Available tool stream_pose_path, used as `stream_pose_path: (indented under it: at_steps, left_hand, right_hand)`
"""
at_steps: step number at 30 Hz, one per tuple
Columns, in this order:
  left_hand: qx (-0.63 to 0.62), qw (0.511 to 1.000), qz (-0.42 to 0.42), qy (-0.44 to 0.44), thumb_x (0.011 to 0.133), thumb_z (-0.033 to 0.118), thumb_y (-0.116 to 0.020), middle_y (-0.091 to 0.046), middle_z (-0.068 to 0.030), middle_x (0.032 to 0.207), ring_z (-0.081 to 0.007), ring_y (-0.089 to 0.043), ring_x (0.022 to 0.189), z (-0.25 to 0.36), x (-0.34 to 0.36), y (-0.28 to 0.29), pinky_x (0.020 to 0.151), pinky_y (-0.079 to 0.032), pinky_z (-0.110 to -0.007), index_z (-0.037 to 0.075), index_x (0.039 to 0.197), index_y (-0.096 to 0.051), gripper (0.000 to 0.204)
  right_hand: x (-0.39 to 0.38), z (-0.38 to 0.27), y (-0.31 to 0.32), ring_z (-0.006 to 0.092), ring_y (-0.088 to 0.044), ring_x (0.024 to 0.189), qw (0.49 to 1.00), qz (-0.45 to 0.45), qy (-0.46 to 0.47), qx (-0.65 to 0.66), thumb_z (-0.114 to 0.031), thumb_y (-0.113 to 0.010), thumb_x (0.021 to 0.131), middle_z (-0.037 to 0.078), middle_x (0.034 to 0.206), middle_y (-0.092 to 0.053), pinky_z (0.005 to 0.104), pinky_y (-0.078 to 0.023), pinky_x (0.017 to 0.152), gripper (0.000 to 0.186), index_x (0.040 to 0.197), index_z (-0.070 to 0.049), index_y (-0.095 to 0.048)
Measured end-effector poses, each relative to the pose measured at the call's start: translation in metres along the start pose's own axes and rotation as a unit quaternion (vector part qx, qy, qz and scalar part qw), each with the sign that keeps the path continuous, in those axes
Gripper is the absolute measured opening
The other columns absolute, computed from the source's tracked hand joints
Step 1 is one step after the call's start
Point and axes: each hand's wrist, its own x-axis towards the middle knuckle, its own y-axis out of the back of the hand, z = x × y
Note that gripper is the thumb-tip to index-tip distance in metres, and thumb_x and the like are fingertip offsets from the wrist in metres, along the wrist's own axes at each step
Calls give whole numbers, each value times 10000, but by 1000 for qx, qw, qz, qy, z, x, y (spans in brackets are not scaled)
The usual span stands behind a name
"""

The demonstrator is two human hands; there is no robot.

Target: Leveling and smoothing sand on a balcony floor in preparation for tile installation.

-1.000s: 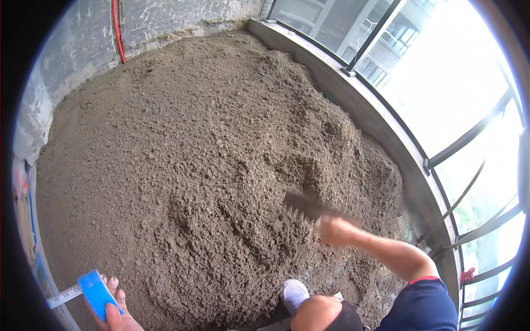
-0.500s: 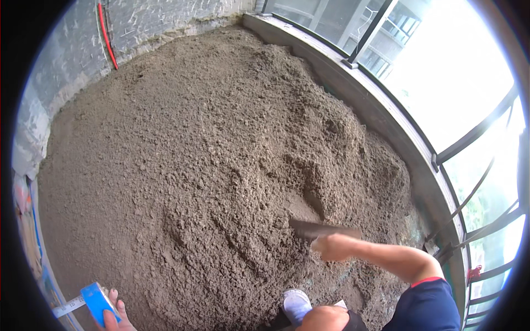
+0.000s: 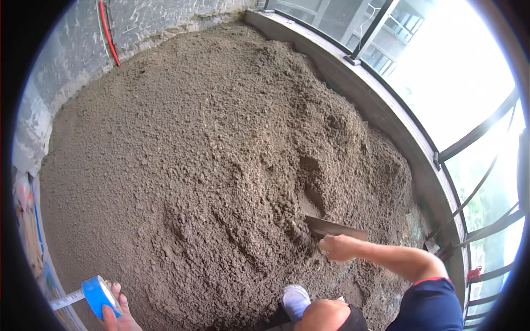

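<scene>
My right hand (image 3: 340, 247) is closed round the handle of a flat steel trowel (image 3: 343, 229). The handle itself is mostly covered by my fingers. The blade sits edge-down in loose grey-brown mortar (image 3: 182, 143), beside a small smoothed hollow (image 3: 312, 203). Low at the left, my left hand (image 3: 122, 317) grips a blue tape measure (image 3: 97, 297), thumb across its case. Its pale blade (image 3: 66, 300) sticks out to the left, over the edge of the mortar.
A grey rough wall (image 3: 72, 55) with a red pipe (image 3: 109, 34) bounds the far left. A low concrete kerb (image 3: 353, 83) runs under windows along the right. Cables (image 3: 479, 185) hang there. My knee (image 3: 326, 315) and a white shoe (image 3: 296, 300) are at the lower edge.
The trowel and my right hand have shifted slightly right, and loose mortar now lies over part of the smoothed hollow. The tape measure has turned a little in my left hand.
</scene>
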Motion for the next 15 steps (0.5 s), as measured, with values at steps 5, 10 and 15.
stream_pose_path:
  at_steps: [5, 10, 15]
  left_hand:
    - [-20, 999, -6, 31, 1028, 253, -470, -454, -200, 1477, -357, -467, 1332, 0, 1, -7, 1079, -364, -439, -75, 1496, -325, 590]
    - [-30, 999, -29, 29, 1029, 255, -468, -445, -202, 1485, -357, -459, 1342, -3, -2, -4, 1086, -361, -438, -70, 1502, -316, 593]
    - [-56, 997, 55, 6, 988, 285, -548, -555, -142, 1371, -256, -571, 1224, -10, -4, 5, 990, -423, -352, -32, 1452, -402, 581]
  right_hand:
    - [25, 73, 65, 245, -666, 547, 954, 269, -136, -8, -38, -456, 887, 205, 807, -607, 316, -513, 375, 135, 943, 34, -555]
    - [93, 62, 67, 207, -696, 772, 963, 142, -199, 110, -111, -535, 949, 181, 945, -636, 313, -588, 580, 152, 1018, 21, -567]
    - [41, 92, -68, 171, -701, 784, 987, -86, -19, -135, -28, -466, 929, 198, 1100, -631, 236, -562, 523, 276, 1172, 36, -578]
